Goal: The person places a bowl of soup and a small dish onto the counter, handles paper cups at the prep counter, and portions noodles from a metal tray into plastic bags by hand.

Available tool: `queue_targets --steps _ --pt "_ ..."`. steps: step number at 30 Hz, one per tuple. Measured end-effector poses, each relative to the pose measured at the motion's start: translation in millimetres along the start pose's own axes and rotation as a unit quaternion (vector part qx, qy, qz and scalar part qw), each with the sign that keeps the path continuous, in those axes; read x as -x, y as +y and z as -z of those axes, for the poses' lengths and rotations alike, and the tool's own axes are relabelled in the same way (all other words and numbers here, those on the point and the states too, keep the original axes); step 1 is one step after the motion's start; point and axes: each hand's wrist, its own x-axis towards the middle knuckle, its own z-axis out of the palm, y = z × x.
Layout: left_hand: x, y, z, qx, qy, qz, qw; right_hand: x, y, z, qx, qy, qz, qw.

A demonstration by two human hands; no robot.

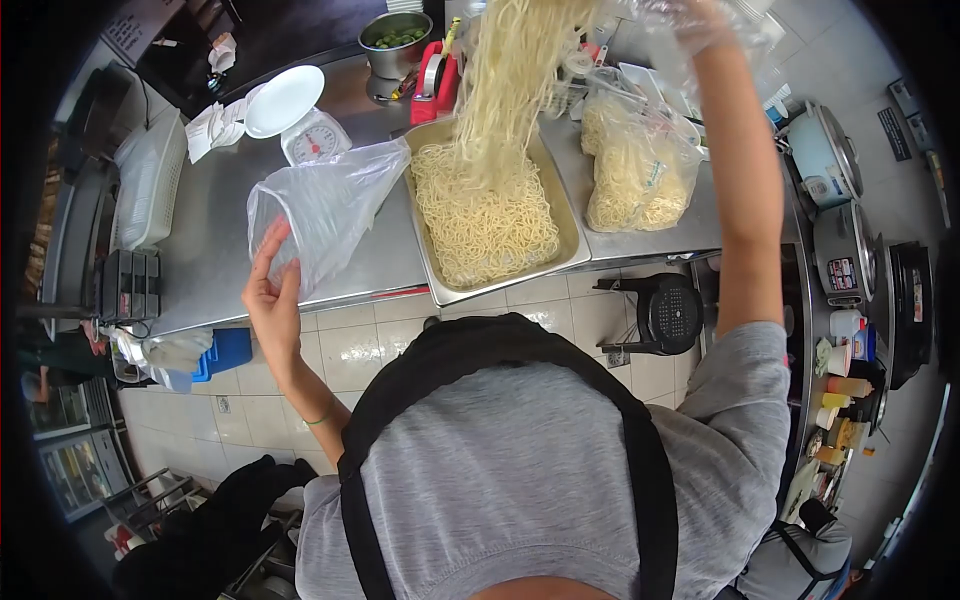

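Note:
My left hand [273, 292] holds a clear plastic bag [335, 195] by its mouth, with some fingers inside the film and the thumb at its edge. The bag slants over the counter beside a metal tray [578, 240]. Pale yellow noodles [488, 225] fill much of that tray, and a long hank of them hangs from above it up to the top edge of the view. My right hand [697, 28], in a clear plastic glove, is raised at the upper end of this hank. Its fingers are partly cut off by the frame.
Bagged noodles [645, 175] stand right of the tray. On the counter's left are a kitchen scale [316, 138] with a white plate and a white basket [152, 190]. A pot of greens [396, 45] and a red tape dispenser [436, 85] sit behind. A black stool [668, 312] stands below.

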Motion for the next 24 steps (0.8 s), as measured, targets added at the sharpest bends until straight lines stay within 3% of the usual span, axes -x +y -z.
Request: queue_targets --steps 2,4,7,10,12,14,16,19,22,24 --pt "-0.6 -1.2 -1.6 0.001 -0.005 -0.002 1.0 6.7 18.0 -16.7 0.044 -0.068 0.0 0.997" --pt "-1.7 -0.9 -3.0 -0.001 -0.01 -0.002 1.0 14.9 40.6 -32.9 0.232 -0.063 -0.01 0.971" --pt "-1.3 0.8 -7.2 -0.002 -0.015 0.006 1.0 32.6 80.7 -30.6 0.035 0.021 -0.143 0.989" --pt "-3.2 0.4 -8.8 0.004 -0.018 0.009 1.0 45.7 101.1 -60.6 0.14 -0.053 -0.047 0.988" --pt "-1.6 -1.7 -10.3 0.011 -0.021 0.011 1.0 52.3 149.5 -80.2 0.293 -0.103 -0.082 0.947" --pt "0.2 -2.4 -13.1 0.004 -0.019 0.004 1.0 77.9 186.5 -113.7 0.213 -0.145 -0.139 0.956" --pt "-0.8 -1.9 -12.8 -0.001 -0.023 0.007 1.0 95.2 200.3 -148.6 0.373 -0.158 -0.117 0.907" --pt "0.0 -0.2 -12.3 0.001 -0.027 0.022 0.999 114.4 210.4 -187.0 0.414 -0.115 -0.099 0.898" --pt "-1.7 2.2 -11.3 -0.002 -0.019 0.01 1.0 118.2 234.1 -179.6 0.182 -0.075 -0.11 0.974" --pt "-2.0 2.2 -10.4 -0.01 -0.012 0.003 1.0 99.1 172.5 -142.1 0.032 -0.064 -0.188 0.979"
